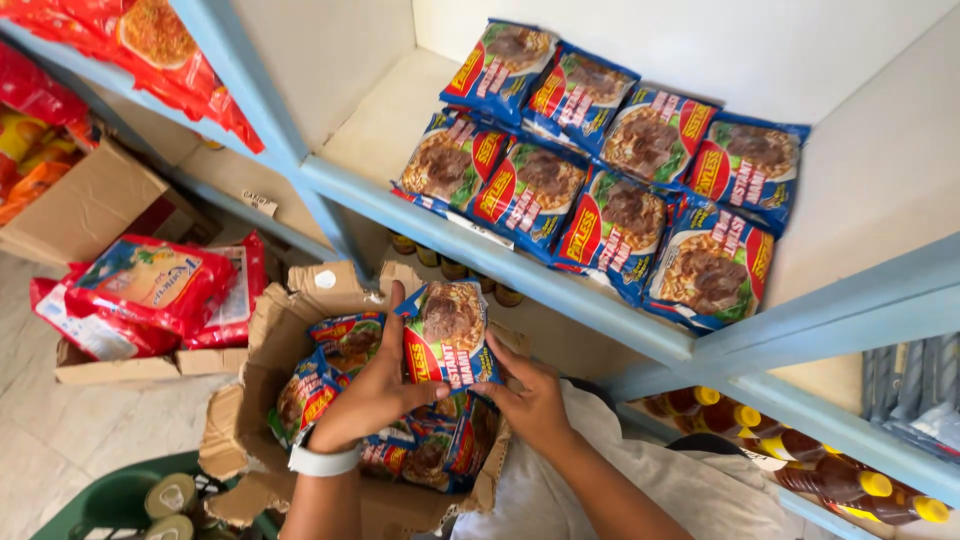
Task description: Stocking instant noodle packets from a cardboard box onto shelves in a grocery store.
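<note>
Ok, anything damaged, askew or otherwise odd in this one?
Yes: the cardboard box of noodle packets is damaged, its flaps torn and ragged along the rim. Both hands, left hand and right hand, hold one noodle packet above it. The packets on the shelf lie overlapping but orderly.

Bright even daylight, soft shadows under shelf (pixel 520 265); mild glare on glossy noodle packets (pixel 610 160); wide-angle bending at edges; slight softness in corners
</note>
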